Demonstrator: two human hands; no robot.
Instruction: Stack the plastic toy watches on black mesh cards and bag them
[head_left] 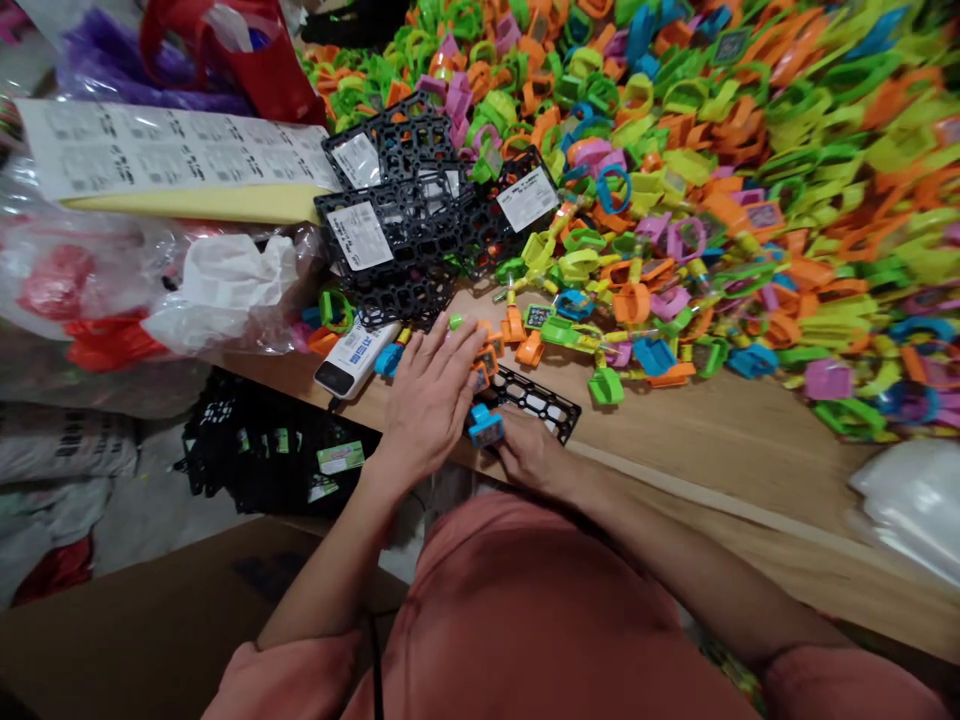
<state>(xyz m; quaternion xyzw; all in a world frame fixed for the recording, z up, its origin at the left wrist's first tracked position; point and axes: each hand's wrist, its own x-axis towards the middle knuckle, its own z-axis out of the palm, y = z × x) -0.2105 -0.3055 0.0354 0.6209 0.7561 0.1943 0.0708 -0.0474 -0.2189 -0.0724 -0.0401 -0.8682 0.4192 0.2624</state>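
Note:
My left hand (pixel 431 395) lies with its fingers stretched out over the near end of a black plastic grid tray (pixel 551 405) at the table edge. Small orange toy watches (pixel 487 358) show beside its fingertips, on or against the tray. My right hand (pixel 532 452) is closed at the tray's near side, and a blue toy watch (pixel 486 427) sticks out from its fingers. What lies under my left palm is hidden. Just left of that hand are a white power bank (pixel 354 362) and a blue piece (pixel 388 360).
A large heap of colourful toy watches (pixel 675 200) covers the table's back and right. Stacked black grid trays with white labels (pixel 360 236) stand ahead. Label sheets (pixel 180 155) and plastic bags (pixel 240 275) lie left. Clear plastic (pixel 911 500) rests at right.

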